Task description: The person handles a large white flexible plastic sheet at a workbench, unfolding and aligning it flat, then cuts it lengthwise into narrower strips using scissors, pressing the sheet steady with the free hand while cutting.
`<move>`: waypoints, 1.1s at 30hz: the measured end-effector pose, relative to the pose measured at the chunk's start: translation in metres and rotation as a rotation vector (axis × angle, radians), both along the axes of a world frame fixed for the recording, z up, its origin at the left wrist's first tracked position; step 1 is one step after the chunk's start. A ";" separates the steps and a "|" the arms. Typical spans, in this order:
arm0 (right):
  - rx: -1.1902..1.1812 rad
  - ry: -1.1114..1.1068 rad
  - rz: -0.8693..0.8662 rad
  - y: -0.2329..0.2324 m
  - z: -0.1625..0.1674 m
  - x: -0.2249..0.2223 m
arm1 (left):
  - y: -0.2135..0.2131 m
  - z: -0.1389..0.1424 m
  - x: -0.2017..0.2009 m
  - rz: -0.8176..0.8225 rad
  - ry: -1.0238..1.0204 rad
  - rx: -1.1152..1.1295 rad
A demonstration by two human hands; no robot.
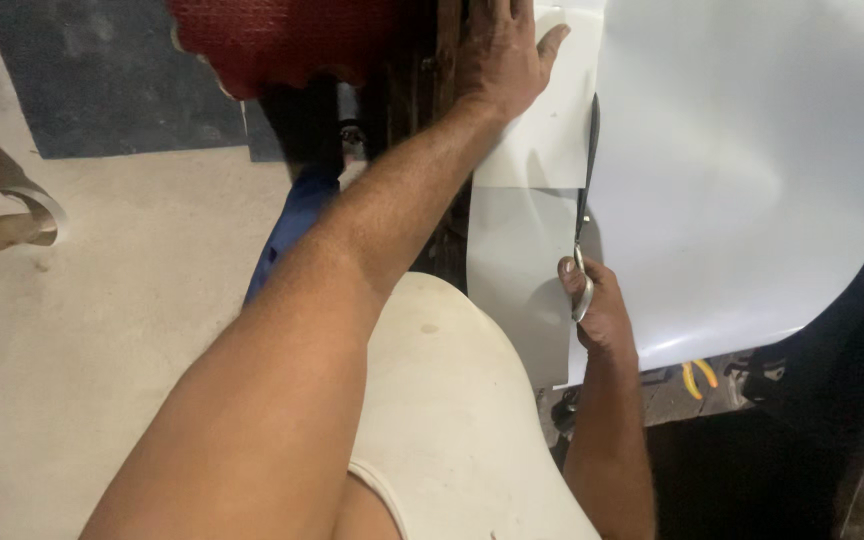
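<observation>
- Far left I note a pale concrete floor (82, 330) with a dark blue mat (102, 80) lying on it; neither is in contact with the work.
- At top centre a red textured mat (282, 40) sits beside a dark wooden edge (447, 60) of what looks like the bench.
- My left hand (497, 55) lies flat and spread wide, fingers extended, palm pressing the narrow cut strip (542, 140) of sheet against the bench edge. I judge this is to keep the sheet from sliding or lifting while the blades work.
- My right hand (597, 310) is closed around the metal handle loops of the scissors (584, 220), thumb through one ring. The dark blades point away from me, up along the cut line.
- The large white sheet (752, 160) is the material being cut; it lies across the bench, and its right part bows upward, curling towards the lower right edge. The scissors sit in the slit between strip and main sheet.
- Lower right, yellow-handled pliers (699, 376) rest on the dark bench below the sheet, untouched.
- A pale rounded surface (452, 400) lies under my arms; I cannot tell what it is.
</observation>
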State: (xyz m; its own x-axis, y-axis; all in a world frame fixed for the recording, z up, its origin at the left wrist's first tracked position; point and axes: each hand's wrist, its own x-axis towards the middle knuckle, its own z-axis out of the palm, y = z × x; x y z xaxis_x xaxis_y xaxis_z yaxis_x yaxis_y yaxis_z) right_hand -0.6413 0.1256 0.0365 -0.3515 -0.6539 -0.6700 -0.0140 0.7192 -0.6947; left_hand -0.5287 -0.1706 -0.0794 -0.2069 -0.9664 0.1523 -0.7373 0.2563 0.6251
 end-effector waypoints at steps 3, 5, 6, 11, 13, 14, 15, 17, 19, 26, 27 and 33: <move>0.003 -0.024 -0.043 -0.001 0.003 0.003 | 0.000 -0.006 -0.002 -0.046 -0.003 0.024; -0.010 -0.023 -0.035 -0.004 0.006 0.006 | -0.001 -0.002 -0.001 -0.052 -0.067 -0.004; -0.020 -0.013 -0.023 -0.005 0.008 0.008 | -0.001 0.000 0.000 -0.056 -0.098 -0.020; -0.001 -0.041 -0.021 -0.007 0.011 0.010 | 0.003 0.015 0.010 -0.061 -0.118 0.077; 0.005 -0.010 -0.017 -0.005 0.009 0.008 | 0.002 0.018 0.013 -0.026 -0.143 -0.086; -0.005 -0.050 -0.056 -0.003 0.009 0.005 | 0.002 0.019 0.014 -0.051 -0.095 -0.077; -0.017 -0.094 -0.094 -0.001 0.007 0.003 | 0.000 0.020 0.015 -0.076 -0.051 -0.067; -0.016 -0.139 -0.124 0.006 0.006 -0.003 | -0.003 0.021 0.015 -0.080 0.019 -0.171; 0.008 -0.147 -0.096 0.013 0.002 -0.011 | -0.005 0.020 0.012 -0.118 0.093 -0.036; -0.052 -0.314 -0.174 0.039 -0.025 -0.023 | -0.004 0.006 0.007 -0.232 0.123 -0.010; -0.072 -0.354 -0.201 0.043 -0.027 -0.021 | -0.004 0.003 0.007 -0.240 0.122 -0.015; -0.154 -0.487 -0.272 0.042 -0.028 -0.011 | -0.003 -0.003 0.008 -0.271 0.111 -0.001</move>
State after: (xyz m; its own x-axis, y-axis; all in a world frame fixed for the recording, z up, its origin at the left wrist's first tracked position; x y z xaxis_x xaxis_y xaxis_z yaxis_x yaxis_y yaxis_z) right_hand -0.6519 0.1671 0.0080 -0.1952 -0.6864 -0.7005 0.5048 0.5420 -0.6719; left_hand -0.5205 -0.1740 -0.0827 -0.4398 -0.8779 0.1893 -0.5688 0.4355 0.6977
